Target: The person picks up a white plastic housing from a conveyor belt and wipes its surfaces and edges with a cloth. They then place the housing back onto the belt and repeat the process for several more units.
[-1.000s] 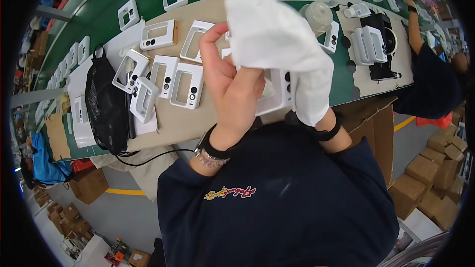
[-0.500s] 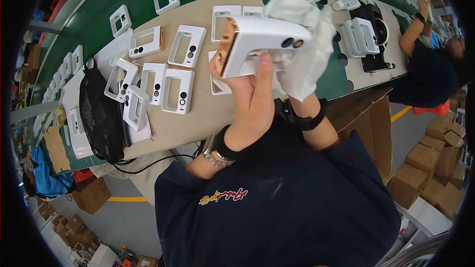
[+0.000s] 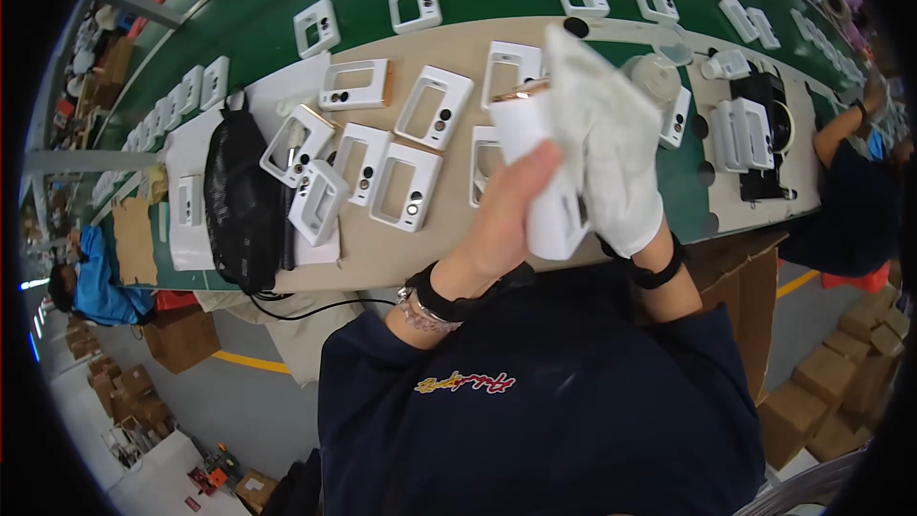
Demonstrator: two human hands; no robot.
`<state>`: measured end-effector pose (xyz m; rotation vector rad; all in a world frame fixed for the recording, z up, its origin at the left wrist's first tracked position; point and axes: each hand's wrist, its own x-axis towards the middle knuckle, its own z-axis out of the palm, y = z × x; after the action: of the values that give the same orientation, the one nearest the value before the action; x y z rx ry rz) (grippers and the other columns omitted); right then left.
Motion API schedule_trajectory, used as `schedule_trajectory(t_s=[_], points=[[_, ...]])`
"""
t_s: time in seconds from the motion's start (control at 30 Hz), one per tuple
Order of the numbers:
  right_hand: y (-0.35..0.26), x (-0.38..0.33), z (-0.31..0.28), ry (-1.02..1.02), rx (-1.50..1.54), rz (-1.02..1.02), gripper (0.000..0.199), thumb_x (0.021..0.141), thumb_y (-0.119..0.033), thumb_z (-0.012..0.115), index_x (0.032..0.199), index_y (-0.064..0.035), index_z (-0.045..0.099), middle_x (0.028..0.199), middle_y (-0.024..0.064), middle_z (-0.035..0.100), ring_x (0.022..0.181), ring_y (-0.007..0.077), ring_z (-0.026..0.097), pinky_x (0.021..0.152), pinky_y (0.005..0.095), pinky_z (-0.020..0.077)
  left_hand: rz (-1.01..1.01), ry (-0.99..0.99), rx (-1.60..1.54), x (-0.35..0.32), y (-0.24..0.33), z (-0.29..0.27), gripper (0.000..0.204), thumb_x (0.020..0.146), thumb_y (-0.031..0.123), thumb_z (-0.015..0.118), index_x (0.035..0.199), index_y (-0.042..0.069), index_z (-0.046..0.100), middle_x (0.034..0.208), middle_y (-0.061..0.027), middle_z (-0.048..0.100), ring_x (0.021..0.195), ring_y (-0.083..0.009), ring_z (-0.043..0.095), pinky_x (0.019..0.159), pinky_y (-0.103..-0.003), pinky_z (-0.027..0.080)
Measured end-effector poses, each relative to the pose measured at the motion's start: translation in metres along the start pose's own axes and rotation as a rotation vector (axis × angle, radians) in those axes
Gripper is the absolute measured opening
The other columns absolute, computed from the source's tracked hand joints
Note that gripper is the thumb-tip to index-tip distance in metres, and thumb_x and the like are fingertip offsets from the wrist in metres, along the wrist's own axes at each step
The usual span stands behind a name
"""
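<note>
A white plastic housing (image 3: 543,220) with a copper-coloured end is held upright over the table in front of me. My bare left hand (image 3: 516,201) grips it from the left, with the thumb lying across its white face. White fabric (image 3: 611,124), either a loose glove or a cloth, covers my right hand (image 3: 621,201) down to the wrist. That hand rests against the right side of the housing; its fingers are hidden in the folds. Similar white frames with round dark lenses lie on the left, the nearest being a frame (image 3: 406,186) beside my left forearm.
A black mesh pouch (image 3: 242,201) lies at the left. On the right are a clear round container (image 3: 654,76), a white bottle (image 3: 726,64) and several stacked frames (image 3: 743,137). More frames lie along the green surface (image 3: 497,0) behind. A cardboard box (image 3: 745,315) stands by my right arm.
The housing has turned from lying sideways to upright, its copper end now at the top. The white-covered right hand has come round from behind to its right side. The view has shifted left.
</note>
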<state>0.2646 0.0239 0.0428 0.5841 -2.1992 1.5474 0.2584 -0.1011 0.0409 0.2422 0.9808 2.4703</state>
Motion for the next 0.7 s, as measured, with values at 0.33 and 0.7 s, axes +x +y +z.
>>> schedule_trajectory(t_s=[0.33,0.7], points=[[0.004,-0.060,-0.043,-0.042,0.022,0.397,0.024,0.077,-0.006,0.048,0.099,0.0031,0.053,0.104,0.0160,0.053,0.090,0.0272,0.053,0.077,0.0304,0.0420,0.516,0.457,1.163,0.207,0.045,-0.061,0.069,0.068,0.039,0.061,0.115,0.000,0.030,0.105,-0.0246,0.040,0.092,-0.0290,0.046,0.079,-0.036,0.039],[0.008,-0.104,-0.078,0.494,0.328,0.550,0.047,0.084,-0.025,0.043,0.119,0.0043,0.034,0.112,0.0110,0.046,0.096,0.0181,0.049,0.081,0.0295,0.0410,0.376,0.514,1.950,0.288,0.020,-0.122,0.070,0.062,0.051,0.057,0.113,0.005,0.041,0.114,-0.0241,0.037,0.103,-0.0401,0.040,0.083,-0.049,0.034]])
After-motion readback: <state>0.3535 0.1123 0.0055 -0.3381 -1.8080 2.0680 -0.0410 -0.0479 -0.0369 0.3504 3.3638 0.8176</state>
